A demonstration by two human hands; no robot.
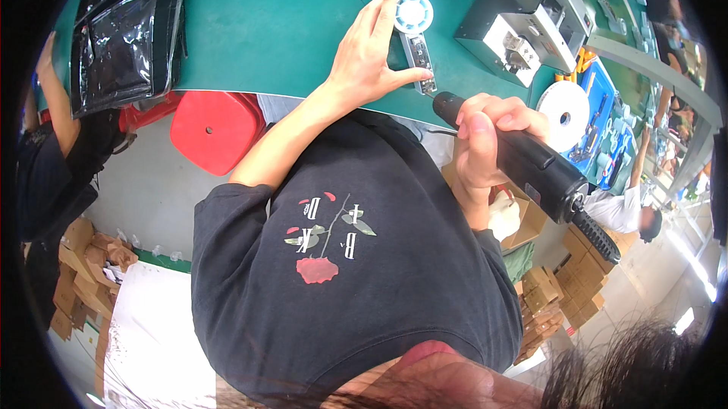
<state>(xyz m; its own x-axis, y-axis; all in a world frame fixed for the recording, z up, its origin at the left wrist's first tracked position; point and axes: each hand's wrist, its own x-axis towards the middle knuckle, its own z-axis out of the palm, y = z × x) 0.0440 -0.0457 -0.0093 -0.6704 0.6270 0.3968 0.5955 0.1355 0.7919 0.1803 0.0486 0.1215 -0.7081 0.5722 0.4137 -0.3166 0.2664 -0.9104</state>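
Note:
A small device lies on the green bench, with a round white head (413, 13) and a narrow grey body (417, 58) whose exposed inside looks like a circuit board. My left hand (366, 60) is spread beside it: the fingertips reach the round head's left edge, and the thumb lies across the body's near end. My right hand (489, 132) is wrapped around a black electric screwdriver (540, 170), held at a slant. Its thin bit points at the body's near end, close to my left thumb; whether it touches a screw I cannot tell.
Right of the device stands a grey and black machine (523, 33). Nearer are a white reel (563, 116) and a blue tray (600, 98) of tools. A shiny black bag (125, 29) lies at the left. A red stool (216, 130) is below the bench edge; other people sit on both sides.

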